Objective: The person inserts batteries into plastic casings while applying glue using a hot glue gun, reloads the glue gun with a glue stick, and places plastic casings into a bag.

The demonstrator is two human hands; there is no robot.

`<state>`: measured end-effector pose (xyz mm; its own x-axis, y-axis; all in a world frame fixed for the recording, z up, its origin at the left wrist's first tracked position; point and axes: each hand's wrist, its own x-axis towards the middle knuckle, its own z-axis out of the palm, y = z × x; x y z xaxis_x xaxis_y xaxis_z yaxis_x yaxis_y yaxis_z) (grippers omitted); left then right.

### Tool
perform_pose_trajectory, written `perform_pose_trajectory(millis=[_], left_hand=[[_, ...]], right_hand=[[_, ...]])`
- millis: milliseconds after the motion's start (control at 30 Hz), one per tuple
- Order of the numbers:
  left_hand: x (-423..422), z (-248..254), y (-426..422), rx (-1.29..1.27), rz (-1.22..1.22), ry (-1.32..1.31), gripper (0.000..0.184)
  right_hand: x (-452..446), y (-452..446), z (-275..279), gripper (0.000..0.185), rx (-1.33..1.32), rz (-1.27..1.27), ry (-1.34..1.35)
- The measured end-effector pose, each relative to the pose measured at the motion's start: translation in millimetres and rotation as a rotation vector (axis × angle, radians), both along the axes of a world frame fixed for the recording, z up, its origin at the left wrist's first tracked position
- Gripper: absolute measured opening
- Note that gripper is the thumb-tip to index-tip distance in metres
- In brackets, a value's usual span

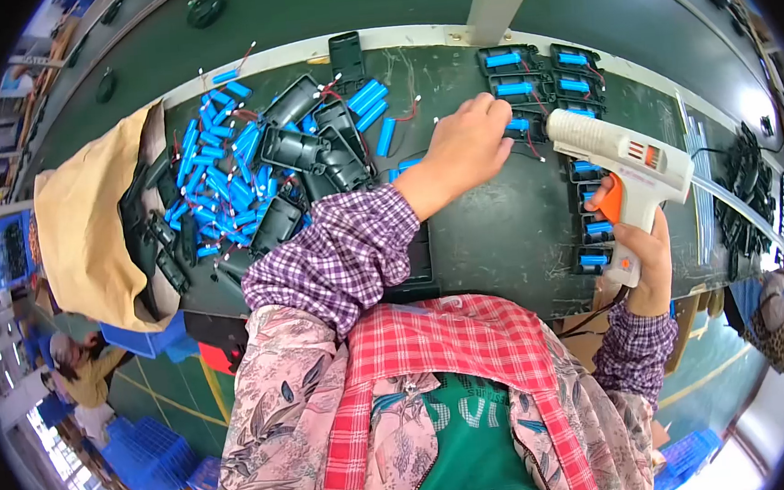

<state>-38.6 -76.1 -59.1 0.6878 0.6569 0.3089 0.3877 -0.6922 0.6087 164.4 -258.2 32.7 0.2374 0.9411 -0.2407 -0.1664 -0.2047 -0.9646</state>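
My right hand (645, 243) grips a white hot glue gun (657, 164) by its handle, fingers at the orange trigger; a clear glue stick (743, 203) runs out of its rear. The gun's nozzle end points left. My left hand (471, 142) is closed at the left end of a black plastic case (535, 125), thumb and fingers on either side; a blue battery cell (518, 124) lies in that case. More black cases with blue cells (573, 85) stand in columns above and below the gun.
Left of my arm lie a heap of blue cells (222, 189) with wires and several bare black cases (297, 146). A brown paper bag (91, 223) stands at the left edge. Clear glue sticks (701, 188) and a black cable bundle (747, 189) lie at right. Another person (84, 366) is at far left.
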Motion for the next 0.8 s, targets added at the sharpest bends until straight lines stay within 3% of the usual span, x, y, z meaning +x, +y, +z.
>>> perform_pose_trajectory(millis=[133,267,367,433,500,533,633,667,800], left_hand=[[-36.2,13.0,12.1,-0.046,0.017,-0.098,0.015],[-105.5,52.4,14.8,-0.179,0.030,0.121,0.009],[-125.7,61.4,-7.7,0.039,-0.199,0.246,0.016],[-119.6,61.2,-26.2,0.063,-0.364,0.256,0.025],[-114.1,59.5,-37.3,0.129,-0.472,0.380,0.024],[-109.8,56.5,-38.5,0.204,-0.520,0.424,0.015],[-94.8,58.4,-40.3,0.222,-0.600,0.525,0.017],[-85.7,63.2,-41.3,0.299,-0.625,0.478,0.008],[-33.6,61.3,-50.1,0.403,-0.725,0.323,0.007]], right_hand=[[4.5,-8.7,-4.6,0.065,0.060,-0.048,0.046],[-4.2,-14.8,-1.6,0.071,0.044,-0.149,-0.018],[-5.5,-18.7,-2.8,0.070,0.046,-0.136,-0.021],[-7.4,-21.4,-3.3,0.070,0.059,-0.139,-0.029],[-5.5,-22.5,-5.6,0.070,0.062,-0.091,-0.021],[-6.7,-21.9,-5.2,0.070,0.069,-0.088,-0.025],[-10.7,-24.4,-2.5,0.070,0.081,-0.109,-0.016],[-11.6,-25.1,-1.4,0.070,0.078,-0.102,-0.011],[-18.2,-25.3,4.0,0.066,0.084,-0.125,-0.005]])
